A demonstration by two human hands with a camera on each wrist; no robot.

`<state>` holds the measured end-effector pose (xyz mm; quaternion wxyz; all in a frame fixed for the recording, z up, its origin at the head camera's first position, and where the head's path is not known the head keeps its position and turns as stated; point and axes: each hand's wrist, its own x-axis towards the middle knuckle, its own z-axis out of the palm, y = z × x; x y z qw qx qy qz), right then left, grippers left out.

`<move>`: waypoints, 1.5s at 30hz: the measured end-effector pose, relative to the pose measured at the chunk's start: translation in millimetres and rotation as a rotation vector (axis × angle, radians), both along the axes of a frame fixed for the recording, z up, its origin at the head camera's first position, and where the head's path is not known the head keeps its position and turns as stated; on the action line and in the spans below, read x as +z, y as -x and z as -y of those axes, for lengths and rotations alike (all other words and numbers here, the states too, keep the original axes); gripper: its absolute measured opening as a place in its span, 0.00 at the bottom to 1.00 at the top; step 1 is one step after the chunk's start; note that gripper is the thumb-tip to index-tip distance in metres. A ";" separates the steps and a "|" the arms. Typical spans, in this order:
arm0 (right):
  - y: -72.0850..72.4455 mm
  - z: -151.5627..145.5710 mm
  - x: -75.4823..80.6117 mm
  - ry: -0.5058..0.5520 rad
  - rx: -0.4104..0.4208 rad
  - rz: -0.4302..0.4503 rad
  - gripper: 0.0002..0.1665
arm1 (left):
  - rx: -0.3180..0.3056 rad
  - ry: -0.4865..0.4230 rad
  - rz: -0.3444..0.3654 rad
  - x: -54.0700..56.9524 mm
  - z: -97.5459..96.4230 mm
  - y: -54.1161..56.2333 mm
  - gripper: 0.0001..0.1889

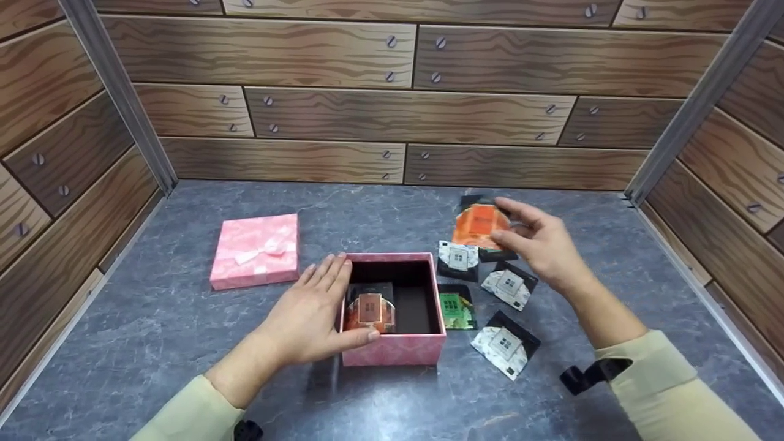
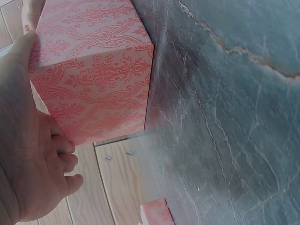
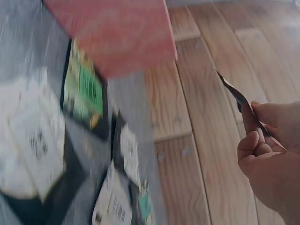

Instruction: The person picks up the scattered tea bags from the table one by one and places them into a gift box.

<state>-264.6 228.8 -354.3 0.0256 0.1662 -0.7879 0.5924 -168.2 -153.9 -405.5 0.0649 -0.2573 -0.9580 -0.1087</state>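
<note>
Sachet [image 1: 481, 225] in orange and black, thin and flat, is pinched between the thumb and fingers of the right hand [image 1: 542, 245], beyond the right far corner of the pink box. Its lower part is bright orange with an arched upper outline and a deeper orange rectangular label at the middle; the top strip is black. In the right wrist view it shows nearly edge-on, slightly bent and clear of the tabletop [image 1: 184, 361].

The left hand [image 1: 309, 315] is spread flat, its straight fingers along the left wall of the pink box [image 1: 392, 352] and its thumb over the near rim. The box is patterned outside and black inside, with a brownish-orange packet [image 1: 370, 312] in its left part.

Right of the box lie a green packet [image 1: 456, 309], just beside the wall, and three white-and-black packets [image 1: 507, 344]; another dark one is mostly hidden behind the held sachet. The pink lid [image 1: 257, 248], topped with a pale bow, rests to the left.
</note>
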 end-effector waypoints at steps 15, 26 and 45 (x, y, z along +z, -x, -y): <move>-26.7 72.3 -4.4 -0.111 0.242 -0.041 0.33 | 0.014 0.030 0.025 3.0 -0.9 0.3 0.65; -34.0 108.3 -17.1 -0.327 0.292 -0.145 0.32 | 0.022 0.039 0.046 2.9 -1.6 0.7 0.66; -33.3 136.4 -29.5 -0.578 0.406 -0.318 0.30 | 0.008 0.034 0.026 2.0 0.4 0.2 0.66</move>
